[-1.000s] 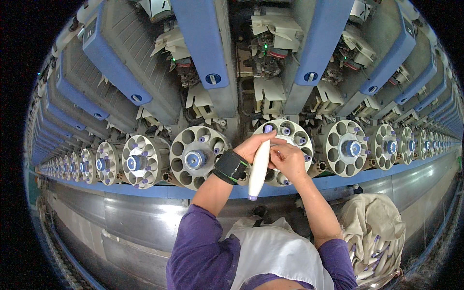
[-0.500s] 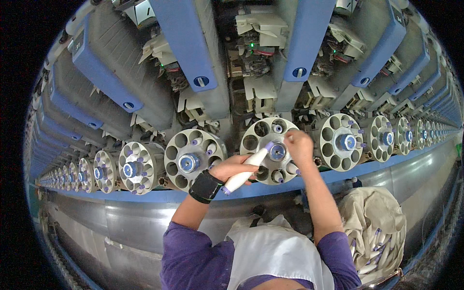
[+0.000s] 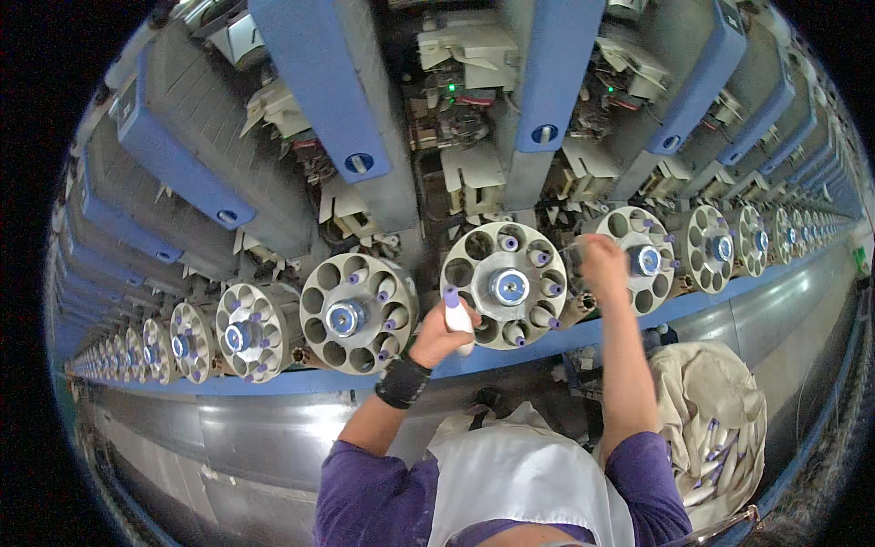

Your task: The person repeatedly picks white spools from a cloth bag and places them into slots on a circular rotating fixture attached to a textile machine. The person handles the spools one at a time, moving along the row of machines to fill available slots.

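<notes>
In my left hand I grip a yarn bobbin, white with a purple tip, tilted slightly at the lower left of a round bobbin magazine. The magazine is a pale disc with a ring of round pockets and a blue-and-silver hub. Purple-tipped bobbins sit in its top, right and bottom pockets; those on the left look dark. My right hand is just right of this disc, in front of the neighbouring magazine. Its fingers look curled but are smeared by motion, and any thread there cannot be made out.
More magazines, such as this one, line up on both sides along a blue rail. Blue-grey machine columns rise behind them. At my right, a cloth-lined sack holds several bobbins.
My left hand has drawn the bobbin from the disc's front to its lower left, turning it more upright. My right hand has moved right, off the upper-right pockets, where bobbins now show.
</notes>
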`<state>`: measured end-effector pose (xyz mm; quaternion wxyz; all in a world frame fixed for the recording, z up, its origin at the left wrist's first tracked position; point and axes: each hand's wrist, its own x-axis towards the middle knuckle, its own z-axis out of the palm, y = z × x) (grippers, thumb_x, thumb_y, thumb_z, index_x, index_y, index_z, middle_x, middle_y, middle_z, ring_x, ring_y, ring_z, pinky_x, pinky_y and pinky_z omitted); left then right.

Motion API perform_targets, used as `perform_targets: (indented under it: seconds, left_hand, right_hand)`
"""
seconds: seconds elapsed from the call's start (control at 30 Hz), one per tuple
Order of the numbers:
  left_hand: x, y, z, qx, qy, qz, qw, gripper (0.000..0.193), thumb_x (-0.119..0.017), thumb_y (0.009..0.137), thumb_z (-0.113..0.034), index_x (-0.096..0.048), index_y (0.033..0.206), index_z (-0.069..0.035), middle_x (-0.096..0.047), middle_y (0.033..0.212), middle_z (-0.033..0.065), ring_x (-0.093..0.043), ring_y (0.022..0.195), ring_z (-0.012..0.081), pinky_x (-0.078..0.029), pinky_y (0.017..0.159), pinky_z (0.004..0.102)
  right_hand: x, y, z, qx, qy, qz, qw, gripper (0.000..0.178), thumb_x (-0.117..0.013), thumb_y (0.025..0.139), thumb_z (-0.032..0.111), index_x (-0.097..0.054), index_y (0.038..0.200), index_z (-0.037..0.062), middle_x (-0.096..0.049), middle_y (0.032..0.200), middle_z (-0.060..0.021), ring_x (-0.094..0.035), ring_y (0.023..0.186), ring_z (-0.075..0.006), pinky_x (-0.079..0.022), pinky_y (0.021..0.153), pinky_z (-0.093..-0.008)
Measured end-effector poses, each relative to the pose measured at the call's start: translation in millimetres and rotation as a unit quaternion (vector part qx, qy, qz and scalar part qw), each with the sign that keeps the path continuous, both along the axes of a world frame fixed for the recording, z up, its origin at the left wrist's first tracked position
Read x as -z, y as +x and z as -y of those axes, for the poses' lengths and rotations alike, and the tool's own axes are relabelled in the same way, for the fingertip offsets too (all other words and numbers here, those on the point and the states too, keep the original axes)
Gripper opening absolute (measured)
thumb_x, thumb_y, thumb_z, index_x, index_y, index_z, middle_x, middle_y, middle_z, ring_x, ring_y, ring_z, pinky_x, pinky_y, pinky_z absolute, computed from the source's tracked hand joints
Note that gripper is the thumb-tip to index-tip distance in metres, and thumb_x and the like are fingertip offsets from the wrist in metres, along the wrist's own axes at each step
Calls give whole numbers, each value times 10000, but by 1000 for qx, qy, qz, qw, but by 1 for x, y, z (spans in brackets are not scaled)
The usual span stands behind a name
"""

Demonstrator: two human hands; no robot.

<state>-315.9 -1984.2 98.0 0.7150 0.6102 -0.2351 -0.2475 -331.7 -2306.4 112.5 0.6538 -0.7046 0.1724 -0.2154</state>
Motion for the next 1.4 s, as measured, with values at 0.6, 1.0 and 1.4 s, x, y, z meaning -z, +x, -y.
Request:
perform_targets:
  seconds: [0.6,1.0,1.4]
  left_hand:
    - [24,90,125,27,480,341,808,340,-472,769,-309,-658,848,-36,-637,837,191,-607,809,352,-475,723,403]
    - [-56,81,102,314,-247,-336,853,138,-454,893,-151,-515,791,-80,-346,509,-48,-281,371,66,-231,366,223]
    - [-55,127,76,288,246,-5,925,303,-519,865,-127,-519,1147,-16,-574,987,48,-552,879,112,-500,744,263]
  right_hand:
    - [-85,5,-71,-187,269,10,945,37,-559,827,59,-556,842,25,-414,515,45,-310,385,-30,-209,365,-195]
    - [-87,-12,-54,-177,237,50,954,86,-571,843,103,-579,875,23,-539,642,10,-428,466,-34,-308,408,-193]
    - [14,-4,-90,-108,-503,-19,858,141,-533,709,64,-630,796,12,-583,884,-167,-561,849,-329,-451,765,-432]
